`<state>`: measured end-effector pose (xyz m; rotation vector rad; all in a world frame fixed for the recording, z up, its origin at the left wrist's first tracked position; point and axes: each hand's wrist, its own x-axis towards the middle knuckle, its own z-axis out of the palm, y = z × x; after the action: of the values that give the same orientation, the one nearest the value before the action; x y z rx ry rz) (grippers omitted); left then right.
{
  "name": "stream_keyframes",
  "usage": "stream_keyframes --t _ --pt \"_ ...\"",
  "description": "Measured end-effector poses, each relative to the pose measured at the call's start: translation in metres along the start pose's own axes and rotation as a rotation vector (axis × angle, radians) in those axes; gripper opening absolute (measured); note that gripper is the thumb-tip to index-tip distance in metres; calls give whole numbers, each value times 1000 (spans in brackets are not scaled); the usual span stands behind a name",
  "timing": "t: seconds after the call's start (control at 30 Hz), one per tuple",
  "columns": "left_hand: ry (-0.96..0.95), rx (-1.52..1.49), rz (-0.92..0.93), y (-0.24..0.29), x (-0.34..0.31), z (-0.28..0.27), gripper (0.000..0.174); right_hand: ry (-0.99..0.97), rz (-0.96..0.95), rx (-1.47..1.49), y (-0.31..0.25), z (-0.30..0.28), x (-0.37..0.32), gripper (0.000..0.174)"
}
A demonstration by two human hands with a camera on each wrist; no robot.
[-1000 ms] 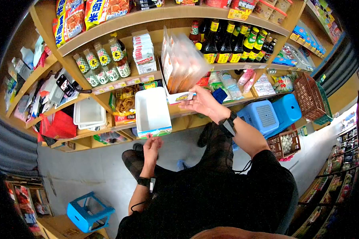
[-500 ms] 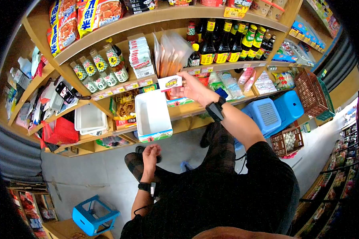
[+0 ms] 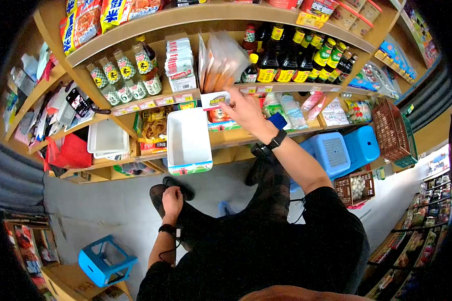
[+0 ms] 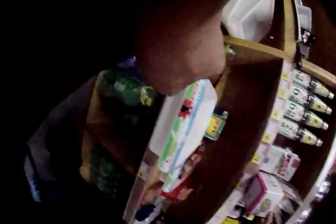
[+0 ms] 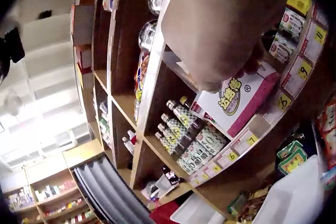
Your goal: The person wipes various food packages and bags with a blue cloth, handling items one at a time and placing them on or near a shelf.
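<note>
My right hand [image 3: 246,111] grips the front right corner of a white cardboard display box [image 3: 214,101] with a pink edge. Clear-topped flat packets [image 3: 221,62] stand upright in it, fanned out. The box sits at the shelf's front edge, right beside a box of white and red packets [image 3: 180,67]. In the right wrist view my fingertips lie against the printed front of the box [image 5: 227,100]. My left hand [image 3: 173,201] hangs loosely curled over my knee and holds nothing. Beyond it, a white plastic tray [image 3: 188,138] juts out from the lower shelf.
Clear-glass bottles [image 3: 128,75] line the shelf on the left, and dark sauce bottles [image 3: 289,60] stand on the right. White bins [image 3: 108,135] sit at lower left. Blue stools [image 3: 331,150] and a brown crate [image 3: 354,188] are on the right; another blue stool [image 3: 105,261] stands behind me.
My right hand has moved the display box of packets back and left, up to the shelf beside the white and red packets. My left hand has dropped away from the tray to my knee.
</note>
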<state>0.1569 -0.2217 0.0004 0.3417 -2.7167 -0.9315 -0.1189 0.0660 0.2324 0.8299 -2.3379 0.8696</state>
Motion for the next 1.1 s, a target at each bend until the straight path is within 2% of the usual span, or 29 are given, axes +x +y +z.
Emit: stream_keyframes --t 0.07,0.17,0.2,0.23,0.3,0.33,0.37,0.43,0.47,0.6,0.7,0.87,1.1 --pt "-39 116 166 0 0 1 10 -26 -36 -94 2 7 7 34" --pt "-18 113 213 -10 1 5 12 27 -79 -146 7 14 16 30" --pt "-103 60 121 -19 2 5 13 37 -78 -181 8 17 18 29" --pt "-106 60 115 -18 1 -1 13 49 -74 -217 8 19 21 28" --pt "133 468 191 -14 2 -15 13 24 -71 -200 7 18 31 28" --pt "108 445 14 -22 4 -16 15 5 -55 -189 8 19 36 28" --pt "111 443 13 -29 6 -16 15 -14 -37 -179 9 20 41 29" --pt "162 310 -211 -36 10 -15 18 -37 -16 -172 14 26 51 30" --pt "127 342 -251 -37 12 -15 21 -35 -9 -184 16 28 55 30" --pt "73 385 -312 -27 22 -12 22 -11 -33 -215 33 43 71 31" --pt "62 439 -312 -27 27 -11 23 -63 34 -278 32 46 80 33" --pt "12 492 -350 -22 30 -12 25 -87 19 -296 25 45 91 32" --pt "33 485 -335 -21 27 -15 26 -64 9 -292 34 57 88 31"
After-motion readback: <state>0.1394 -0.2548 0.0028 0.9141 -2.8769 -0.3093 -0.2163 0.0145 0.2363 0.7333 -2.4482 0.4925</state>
